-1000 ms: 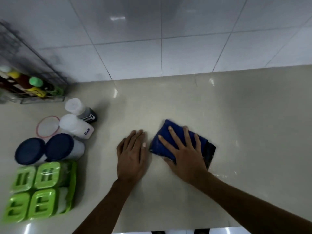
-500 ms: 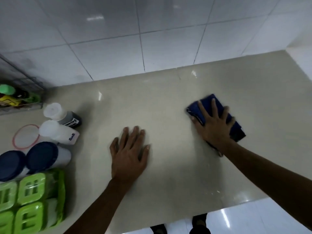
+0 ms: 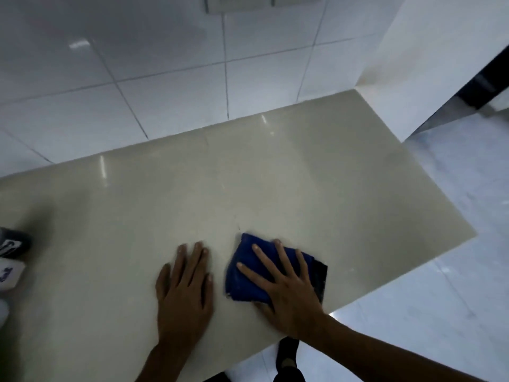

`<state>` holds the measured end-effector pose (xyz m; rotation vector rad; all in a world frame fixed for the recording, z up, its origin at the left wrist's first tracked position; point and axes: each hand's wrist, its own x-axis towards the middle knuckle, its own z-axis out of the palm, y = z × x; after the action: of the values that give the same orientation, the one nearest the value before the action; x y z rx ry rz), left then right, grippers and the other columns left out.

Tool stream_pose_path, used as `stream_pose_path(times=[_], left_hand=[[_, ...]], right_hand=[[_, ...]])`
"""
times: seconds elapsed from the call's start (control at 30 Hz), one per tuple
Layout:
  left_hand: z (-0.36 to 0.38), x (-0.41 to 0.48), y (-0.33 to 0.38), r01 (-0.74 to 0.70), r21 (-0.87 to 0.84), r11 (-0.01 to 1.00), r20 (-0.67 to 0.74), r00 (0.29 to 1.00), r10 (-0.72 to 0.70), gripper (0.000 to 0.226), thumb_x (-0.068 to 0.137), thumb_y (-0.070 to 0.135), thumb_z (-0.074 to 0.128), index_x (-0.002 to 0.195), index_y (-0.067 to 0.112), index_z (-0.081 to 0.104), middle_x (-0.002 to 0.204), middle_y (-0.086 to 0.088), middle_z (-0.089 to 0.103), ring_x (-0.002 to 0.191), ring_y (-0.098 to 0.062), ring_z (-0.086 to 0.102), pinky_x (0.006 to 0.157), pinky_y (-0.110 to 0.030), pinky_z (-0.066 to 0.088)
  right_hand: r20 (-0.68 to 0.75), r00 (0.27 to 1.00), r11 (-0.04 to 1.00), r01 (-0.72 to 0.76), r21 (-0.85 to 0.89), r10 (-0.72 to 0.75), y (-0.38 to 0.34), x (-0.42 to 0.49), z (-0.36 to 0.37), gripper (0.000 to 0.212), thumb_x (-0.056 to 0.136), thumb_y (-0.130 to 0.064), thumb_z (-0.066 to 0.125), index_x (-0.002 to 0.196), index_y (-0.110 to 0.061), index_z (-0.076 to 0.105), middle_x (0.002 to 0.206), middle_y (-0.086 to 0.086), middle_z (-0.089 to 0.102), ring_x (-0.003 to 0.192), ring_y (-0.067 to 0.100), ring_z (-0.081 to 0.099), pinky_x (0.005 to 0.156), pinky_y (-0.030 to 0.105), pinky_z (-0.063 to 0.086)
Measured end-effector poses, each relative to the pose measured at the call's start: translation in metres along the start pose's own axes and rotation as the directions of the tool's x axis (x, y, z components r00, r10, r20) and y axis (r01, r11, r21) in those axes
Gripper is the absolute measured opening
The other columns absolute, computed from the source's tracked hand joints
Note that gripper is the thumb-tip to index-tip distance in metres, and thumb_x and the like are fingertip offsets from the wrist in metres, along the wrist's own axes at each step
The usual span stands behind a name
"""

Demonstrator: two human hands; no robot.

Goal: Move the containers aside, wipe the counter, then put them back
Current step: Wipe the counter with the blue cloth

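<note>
A folded blue cloth [image 3: 242,274] lies on the beige counter [image 3: 248,183] near its front edge. My right hand [image 3: 286,288] presses flat on the cloth with fingers spread. Just left of it, my left hand [image 3: 184,293] rests flat on the bare counter, fingers together, holding nothing. At the far left edge only slivers of two containers show: a dark one with a label [image 3: 12,244] and a white one [image 3: 9,274] below it. The other containers are out of the view.
White wall tiles [image 3: 165,78] rise behind the counter, with a socket plate [image 3: 248,2] at the top. The counter ends at a white side wall [image 3: 427,64] on the right. Glossy floor [image 3: 440,271] lies beyond the front edge, where a foot [image 3: 287,357] shows.
My right hand has drawn the cloth back from the far right toward me, next to my left hand. The view has swung right, so most containers have left the frame.
</note>
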<state>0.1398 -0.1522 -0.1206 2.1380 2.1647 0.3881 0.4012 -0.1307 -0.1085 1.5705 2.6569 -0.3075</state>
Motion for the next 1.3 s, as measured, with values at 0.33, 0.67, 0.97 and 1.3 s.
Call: stream_pose_path(times=[0.33, 0.67, 0.97, 1.3], left_hand=[[0.023, 0.049, 0.084, -0.046, 0.047, 0.998, -0.011, 0.999, 0.046, 0.059, 0.110, 0.049, 0.038, 0.168, 0.037, 0.035, 0.178, 0.012, 0.029, 0.169, -0.022, 0.020, 0.129, -0.055, 0.025], [0.016, 0.047, 0.086, 0.146, 0.035, 0.989, -0.069, 0.987, -0.143, 0.060, 0.106, 0.035, 0.036, 0.164, 0.026, 0.045, 0.174, 0.002, 0.040, 0.165, -0.025, 0.032, 0.124, -0.052, 0.033], [0.023, 0.054, 0.097, 0.158, 0.011, 0.987, -0.175, 0.973, -0.153, 0.055, 0.106, 0.042, 0.037, 0.157, 0.033, 0.055, 0.169, 0.008, 0.047, 0.160, -0.020, 0.041, 0.120, -0.054, 0.033], [0.020, 0.056, 0.111, 0.199, 0.045, 0.979, -0.176, 0.966, -0.188, 0.059, 0.103, 0.052, 0.041, 0.160, 0.042, 0.048, 0.174, 0.012, 0.039, 0.164, -0.017, 0.035, 0.123, -0.051, 0.032]], right_hand=[[0.070, 0.917, 0.915, -0.397, 0.064, 0.393, 0.166, 0.044, -0.056, 0.076, 0.096, -0.085, 0.018, 0.163, -0.059, -0.007, 0.180, -0.004, -0.009, 0.161, 0.054, 0.004, 0.117, 0.082, 0.015], [-0.027, 1.000, 0.996, -0.014, 0.083, 0.016, 0.054, 0.022, -0.009, 0.079, 0.098, -0.076, 0.038, 0.167, -0.049, 0.010, 0.181, 0.000, 0.004, 0.163, 0.050, 0.003, 0.116, 0.082, 0.014], [0.076, 0.959, 0.962, -0.273, 0.006, 0.272, 0.236, -0.113, -0.046, 0.081, 0.093, -0.077, 0.048, 0.164, -0.057, 0.016, 0.179, -0.008, 0.011, 0.165, 0.037, 0.017, 0.116, 0.070, 0.030], [0.061, 0.839, 0.822, -0.542, 0.174, 0.541, 0.316, 0.084, -0.086, 0.088, 0.086, -0.098, 0.011, 0.162, -0.059, -0.007, 0.180, 0.000, -0.002, 0.160, 0.055, -0.001, 0.119, 0.082, 0.007]])
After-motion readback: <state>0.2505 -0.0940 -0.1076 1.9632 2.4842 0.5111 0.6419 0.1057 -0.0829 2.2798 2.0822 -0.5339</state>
